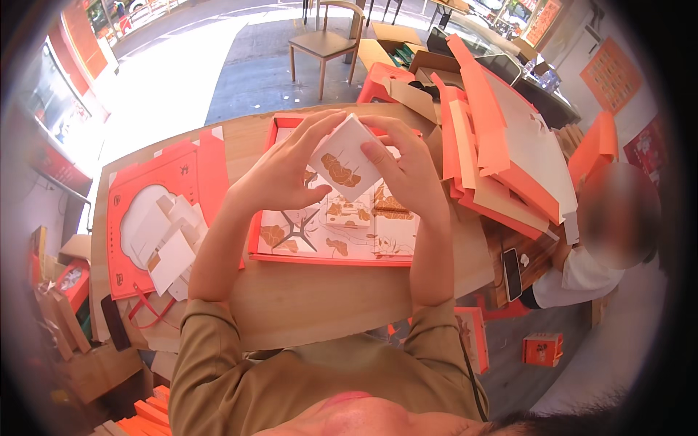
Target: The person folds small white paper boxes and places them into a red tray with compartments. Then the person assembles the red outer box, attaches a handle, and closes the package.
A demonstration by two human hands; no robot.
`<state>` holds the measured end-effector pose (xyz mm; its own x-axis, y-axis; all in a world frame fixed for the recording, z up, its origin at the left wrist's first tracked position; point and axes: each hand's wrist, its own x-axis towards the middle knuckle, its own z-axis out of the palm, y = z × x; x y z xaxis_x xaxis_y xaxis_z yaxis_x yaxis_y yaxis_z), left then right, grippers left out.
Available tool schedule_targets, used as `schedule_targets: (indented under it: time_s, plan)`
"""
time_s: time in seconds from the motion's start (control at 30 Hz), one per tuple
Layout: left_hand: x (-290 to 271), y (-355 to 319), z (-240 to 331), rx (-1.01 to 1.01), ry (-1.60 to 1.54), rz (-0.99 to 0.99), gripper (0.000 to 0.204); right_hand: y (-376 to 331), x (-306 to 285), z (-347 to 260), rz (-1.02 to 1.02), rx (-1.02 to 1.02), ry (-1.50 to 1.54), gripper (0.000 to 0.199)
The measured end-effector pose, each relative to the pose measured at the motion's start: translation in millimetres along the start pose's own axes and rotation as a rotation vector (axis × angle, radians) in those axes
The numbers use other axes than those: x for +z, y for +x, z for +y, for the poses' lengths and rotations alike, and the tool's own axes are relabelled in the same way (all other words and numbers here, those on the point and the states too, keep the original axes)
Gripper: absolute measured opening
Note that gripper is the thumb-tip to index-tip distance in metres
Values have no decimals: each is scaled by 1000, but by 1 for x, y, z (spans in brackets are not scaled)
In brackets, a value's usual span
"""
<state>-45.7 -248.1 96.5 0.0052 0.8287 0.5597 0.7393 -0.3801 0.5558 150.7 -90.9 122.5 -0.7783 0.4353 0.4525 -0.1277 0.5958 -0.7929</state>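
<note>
A small white cardboard box (346, 163) with a gold flower print is held tilted, one corner up, between my two hands. My left hand (287, 171) curves round its left side, the fingertips at the upper edge and the thumb lower down. My right hand (407, 163) grips it from the right, its thumb pressed on the printed face. Below lies a shallow red-rimmed box (327, 259) with a flower-patterned inside. In it sit another small printed box (347, 212) and a grey cross-shaped piece (294, 231); my hands hide part of the inside.
On the wooden table (291, 305), a red flat lid (123, 225) with a shaped window lies left, white card pieces (174, 254) on it. Red and white flat cartons (502, 145) pile up at right. Beside them are a phone (512, 275) and a seated person (589, 276).
</note>
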Motion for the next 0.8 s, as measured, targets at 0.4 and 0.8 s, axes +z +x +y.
schedule_targets:
  time_s: [0.4,0.8]
  plan:
    - [-6,1,4,-358,-172,295,82,-2,3,0,128,-40,89,67]
    - [1,1,9,-223,173,198,109,3,30,-8,-46,175,-176,66]
